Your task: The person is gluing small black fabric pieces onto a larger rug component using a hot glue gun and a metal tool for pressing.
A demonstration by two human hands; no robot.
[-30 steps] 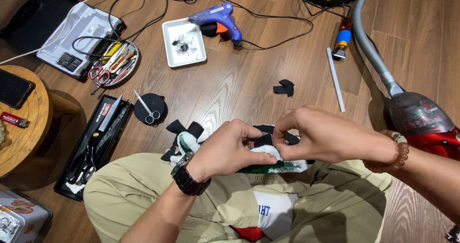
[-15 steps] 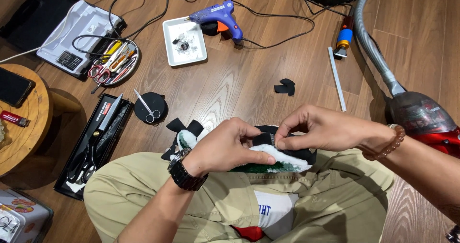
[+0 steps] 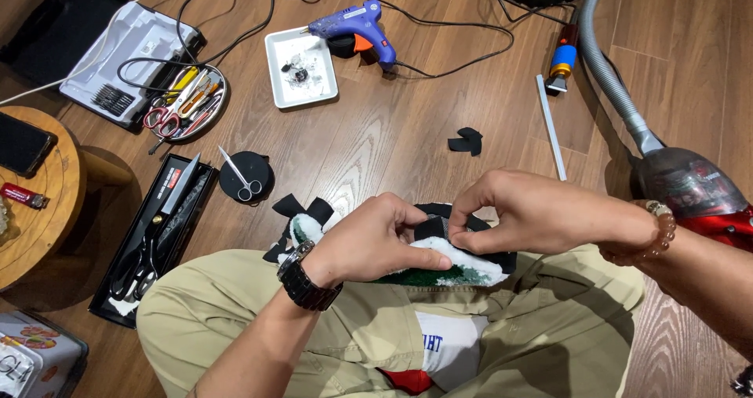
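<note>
Head view shows us seated on a wooden floor (image 3: 376,139), both hands meeting over a tufted piece (image 3: 451,266) of white and green pile with black felt, which lies on our lap at the edge of the khaki trousers (image 3: 259,319); our left hand (image 3: 376,237), with a dark wristwatch (image 3: 302,276) on its wrist, presses the white pile with its fingers narrowed onto it; our right hand (image 3: 533,214), wearing a bead bracelet (image 3: 659,229), pinches a small black felt patch (image 3: 433,227) on top of the piece, fingers closed on it; the two hands touch at the fingertips. Just left of the piece we see more black felt scraps (image 3: 302,208) on the floor; another scrap (image 3: 466,141) lies well apart, farther up. Near the top sit a blue glue gun (image 3: 357,28) and a white tray (image 3: 300,67) beside it; small scissors (image 3: 241,177) rest on a black round disc (image 3: 247,180); large shears (image 3: 145,249) lie in a black case (image 3: 153,233) at the left; a red vacuum cleaner (image 3: 694,190) stands at the right.
</note>
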